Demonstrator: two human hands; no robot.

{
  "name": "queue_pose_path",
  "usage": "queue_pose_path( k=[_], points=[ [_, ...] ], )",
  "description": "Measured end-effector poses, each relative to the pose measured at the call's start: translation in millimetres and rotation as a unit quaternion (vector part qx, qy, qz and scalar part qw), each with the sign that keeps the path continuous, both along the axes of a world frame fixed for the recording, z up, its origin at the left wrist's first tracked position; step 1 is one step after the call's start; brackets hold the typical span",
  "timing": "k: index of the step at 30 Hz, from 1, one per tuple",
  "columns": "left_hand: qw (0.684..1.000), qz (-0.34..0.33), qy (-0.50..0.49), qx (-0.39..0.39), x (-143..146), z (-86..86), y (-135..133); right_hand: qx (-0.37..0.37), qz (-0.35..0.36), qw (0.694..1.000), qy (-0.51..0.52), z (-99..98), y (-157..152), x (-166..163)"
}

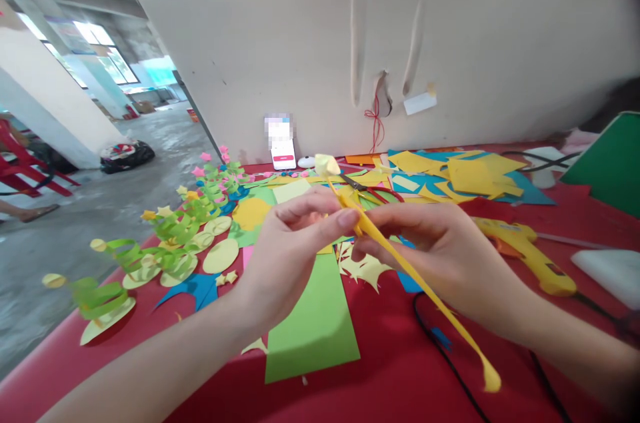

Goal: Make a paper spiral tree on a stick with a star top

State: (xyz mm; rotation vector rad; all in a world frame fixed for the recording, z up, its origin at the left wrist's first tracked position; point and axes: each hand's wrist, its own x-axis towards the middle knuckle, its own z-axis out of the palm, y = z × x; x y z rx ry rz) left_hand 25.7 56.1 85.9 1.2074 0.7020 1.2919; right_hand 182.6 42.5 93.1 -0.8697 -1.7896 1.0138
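In front of me my left hand is closed, its thumb pressing on a long narrow yellow paper strip. My right hand pinches the same strip close beside the left fingertips. From there the strip slants down to the lower right, ending in a wider, curled tip. A small pale-yellow folded paper piece rises just above the fingers on a thin yellow stem. Where it joins the strip is partly hidden by my fingers. Beneath my hands lies a green paper sheet.
Finished-looking curled green paper pieces line the left edge of the red table. At right lies a yellow glue gun with a black cord. Scissors and yellow paper scraps lie behind. A phone leans on the white board.
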Motion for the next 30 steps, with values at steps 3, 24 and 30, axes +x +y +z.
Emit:
queue_pose_path(
  k=[3, 24, 30],
  points=[
    [0.999, -0.019, -0.021, -0.016, 1.4, -0.5, -2.2, 0.053, -0.045, 0.997, -0.03, -1.1, -2.8, -3.1],
    [0.992, -0.106, -0.066, -0.016, 5.6, -3.6, -8.0, 0.188, -0.109, 0.97, -0.111, -12.3, -14.3, -10.5],
    [0.999, -0.039, 0.003, 0.011, 4.4, -4.9, -5.3, 0.177, -0.135, 0.967, -0.127, -12.2, -14.4, -11.9]
  ],
)
